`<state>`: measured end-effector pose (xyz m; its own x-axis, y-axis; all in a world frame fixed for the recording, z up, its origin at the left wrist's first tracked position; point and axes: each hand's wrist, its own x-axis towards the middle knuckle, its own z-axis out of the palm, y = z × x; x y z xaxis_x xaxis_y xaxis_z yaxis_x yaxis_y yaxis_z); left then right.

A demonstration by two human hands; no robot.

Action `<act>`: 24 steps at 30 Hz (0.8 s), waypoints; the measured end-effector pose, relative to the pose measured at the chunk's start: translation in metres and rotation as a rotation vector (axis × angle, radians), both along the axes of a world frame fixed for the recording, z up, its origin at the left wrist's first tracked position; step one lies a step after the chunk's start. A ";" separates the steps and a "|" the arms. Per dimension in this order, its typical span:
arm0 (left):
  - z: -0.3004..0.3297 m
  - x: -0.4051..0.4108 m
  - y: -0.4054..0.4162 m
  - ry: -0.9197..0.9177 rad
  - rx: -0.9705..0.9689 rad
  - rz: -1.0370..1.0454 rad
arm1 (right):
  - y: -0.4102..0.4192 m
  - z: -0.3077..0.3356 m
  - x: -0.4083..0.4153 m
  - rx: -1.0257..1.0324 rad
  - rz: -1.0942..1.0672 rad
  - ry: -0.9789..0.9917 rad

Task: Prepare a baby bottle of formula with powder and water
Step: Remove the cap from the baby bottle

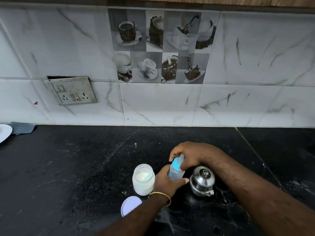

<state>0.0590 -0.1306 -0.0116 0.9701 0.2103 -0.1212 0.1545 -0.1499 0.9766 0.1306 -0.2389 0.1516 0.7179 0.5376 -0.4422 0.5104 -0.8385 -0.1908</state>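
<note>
Black speckled countertop (pixel 85 167) runs under a white marble-look tiled wall (pixel 153 103) with a coffee-cup picture panel (pixel 162 46) and a socket plate (pixel 73 91) at left. Baby bottle (pixel 175 171) sits near the front centre of the counter, tilted a bit, blue collar and teat on top. Left hand (pixel 167 182) wraps round the clear bottle body from the left side, fingers curled on it, thumb pointing right across the front. Right hand (pixel 189 155) comes over from the right and grips the blue collar and teat end from above, fingers curled round it. So the bottle is held between both hands, lower part in the left, top in the right. Gold bangle (pixel 161 198) on left wrist. Open glass jar of white powder (pixel 143 179) stands just left of the left hand, touching or nearly so, cannot tell. Its pale lid (pixel 130 206) lies flat in front of the jar. Small steel kettle (pixel 202 181) with lid on stands just right of the bottle. White plate edge (pixel 5 133) and a grey cloth (pixel 22 127) at far left.
</note>
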 end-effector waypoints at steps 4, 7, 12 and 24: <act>0.002 -0.001 0.001 0.008 -0.005 -0.017 | 0.000 -0.001 -0.004 -0.025 -0.019 -0.039; 0.005 0.000 0.001 0.006 0.007 -0.030 | -0.001 0.000 -0.003 -0.024 -0.024 -0.063; 0.006 -0.001 0.000 0.026 0.026 -0.057 | -0.007 0.009 0.003 0.030 0.047 0.001; 0.006 -0.028 0.009 0.062 0.104 -0.072 | -0.016 -0.035 0.044 0.199 -0.032 -0.092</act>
